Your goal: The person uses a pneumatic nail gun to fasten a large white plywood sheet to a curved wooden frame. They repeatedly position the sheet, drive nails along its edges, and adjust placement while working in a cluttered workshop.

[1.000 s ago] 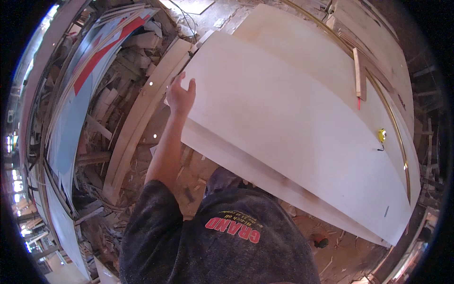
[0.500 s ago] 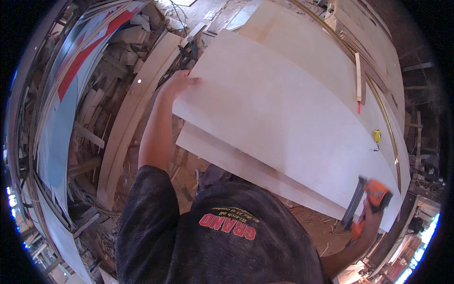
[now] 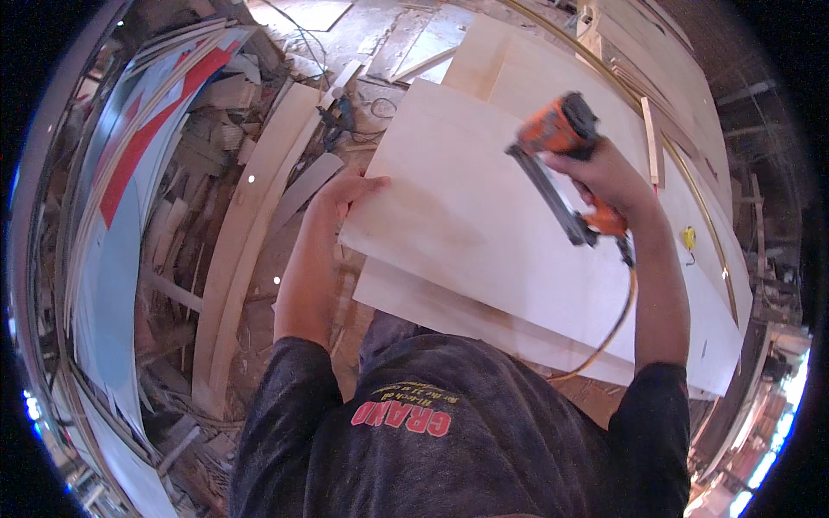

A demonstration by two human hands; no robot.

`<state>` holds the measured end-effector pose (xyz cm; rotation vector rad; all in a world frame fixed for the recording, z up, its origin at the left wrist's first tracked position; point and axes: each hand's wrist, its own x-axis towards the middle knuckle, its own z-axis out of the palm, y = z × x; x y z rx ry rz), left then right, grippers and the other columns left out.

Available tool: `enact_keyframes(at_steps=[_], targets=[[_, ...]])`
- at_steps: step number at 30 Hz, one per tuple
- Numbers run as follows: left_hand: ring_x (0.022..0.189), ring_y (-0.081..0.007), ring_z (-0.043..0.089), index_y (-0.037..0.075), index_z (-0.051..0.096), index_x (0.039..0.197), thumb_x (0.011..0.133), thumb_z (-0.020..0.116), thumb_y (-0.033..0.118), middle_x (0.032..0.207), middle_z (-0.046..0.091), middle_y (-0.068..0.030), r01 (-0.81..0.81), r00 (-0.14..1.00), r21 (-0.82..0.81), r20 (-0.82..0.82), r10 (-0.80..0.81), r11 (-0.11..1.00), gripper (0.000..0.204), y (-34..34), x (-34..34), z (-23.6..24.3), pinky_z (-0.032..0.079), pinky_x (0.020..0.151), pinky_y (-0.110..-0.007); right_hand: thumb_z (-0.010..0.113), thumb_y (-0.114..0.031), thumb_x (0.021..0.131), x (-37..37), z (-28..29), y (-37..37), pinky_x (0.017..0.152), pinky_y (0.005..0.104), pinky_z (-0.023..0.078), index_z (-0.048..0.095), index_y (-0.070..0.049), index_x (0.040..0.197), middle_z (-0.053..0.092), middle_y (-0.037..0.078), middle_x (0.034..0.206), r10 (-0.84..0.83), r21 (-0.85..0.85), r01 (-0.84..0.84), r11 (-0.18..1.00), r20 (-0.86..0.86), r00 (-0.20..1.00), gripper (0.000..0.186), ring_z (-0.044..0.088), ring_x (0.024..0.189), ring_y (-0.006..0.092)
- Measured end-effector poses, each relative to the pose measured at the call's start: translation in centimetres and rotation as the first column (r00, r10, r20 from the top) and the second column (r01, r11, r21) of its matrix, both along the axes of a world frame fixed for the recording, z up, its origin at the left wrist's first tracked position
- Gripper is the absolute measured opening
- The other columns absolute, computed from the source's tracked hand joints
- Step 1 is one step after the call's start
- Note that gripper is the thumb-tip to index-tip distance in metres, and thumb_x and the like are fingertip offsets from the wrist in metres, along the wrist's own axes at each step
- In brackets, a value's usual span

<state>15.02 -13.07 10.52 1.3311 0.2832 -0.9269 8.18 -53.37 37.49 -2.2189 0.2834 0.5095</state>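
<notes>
My left hand grips the left edge of a large pale wooden panel, thumb on top. Another pale board shows beneath it on the near side. My right hand holds an orange and black nail gun up over the panel, its dark magazine angled down toward me. A hose runs from its handle down past the panel's near edge. A yellow tape measure and a narrow wooden strip lie on the boards to the right, beside a long brass-coloured rail.
Curved timber planks and piles of offcuts lie to the left, beside blue, white and red sheets. A dark power tool with cables sits beyond my left hand. Boards and debris cover the floor at the far side.
The nail gun, absent a second ago, rose from the lower right to over the panel in my right hand. My left hand now grips the panel's edge, slightly nearer me and further right.
</notes>
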Motion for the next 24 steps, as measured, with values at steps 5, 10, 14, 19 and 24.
enact_keyframes(at_steps=[5,10,14,19,24], targets=[[0.092,-0.0220,0.075,0.000,0.067,0.127,0.090,0.082,0.018,0.113,0.075,-0.0125,-0.026,0.998,-0.188,0.053,0.036,0.982,0.044,-1.5,-0.6,-0.2,0.062,0.080,-0.040,0.087,-0.041,0.083,8.4,-5.4,5.8,0.047,0.0318,0.042,0.068,-0.003,0.091,0.051,-0.001,0.063,0.001,0.073,0.002,0.997,-0.035,0.999,0.043,0.049,0.050,0.0101],[0.094,-0.0207,0.074,-0.003,0.064,0.132,0.089,0.081,0.013,0.113,0.074,-0.0123,-0.081,0.994,-0.303,0.040,0.098,0.950,0.048,-2.0,-1.8,0.2,0.061,0.083,-0.037,0.083,-0.040,0.088,11.4,-8.0,10.3,0.045,0.0290,0.042,0.065,-0.005,0.093,0.051,-0.002,0.064,-0.068,0.059,0.073,0.996,-0.086,0.994,0.040,0.049,0.047,0.0092],[0.096,-0.0205,0.074,-0.004,0.061,0.135,0.087,0.083,0.011,0.116,0.073,-0.0128,-0.138,0.988,-0.194,0.048,0.150,0.971,0.056,-3.3,-2.2,0.6,0.061,0.084,-0.036,0.083,-0.041,0.087,11.9,-8.7,10.8,0.046,0.0294,0.042,0.066,-0.004,0.096,0.051,-0.002,0.065,-0.051,0.019,0.054,0.998,-0.117,0.992,0.041,0.049,0.048,0.0092],[0.096,-0.0205,0.073,-0.004,0.059,0.138,0.084,0.085,0.010,0.118,0.073,-0.0130,-0.174,0.980,-0.191,0.058,0.188,0.966,0.061,-3.9,-2.4,-0.8,0.060,0.084,-0.036,0.083,-0.041,0.087,12.1,-9.2,11.0,0.045,0.0293,0.042,0.067,-0.005,0.100,0.051,-0.002,0.065,-0.075,-0.014,0.074,0.997,-0.134,0.988,0.042,0.050,0.049,0.0093],[0.098,-0.0227,0.073,-0.001,0.058,0.140,0.084,0.086,0.012,0.118,0.073,-0.0123,-0.164,0.980,-0.120,0.093,0.175,0.979,0.064,-5.0,-2.8,-2.7,0.061,0.084,-0.039,0.081,-0.041,0.087,11.8,-9.0,10.8,0.044,0.0302,0.041,0.069,-0.006,0.102,0.051,-0.001,0.063,-0.041,-0.059,0.033,0.998,-0.141,0.989,0.041,0.050,0.048,0.0096]])
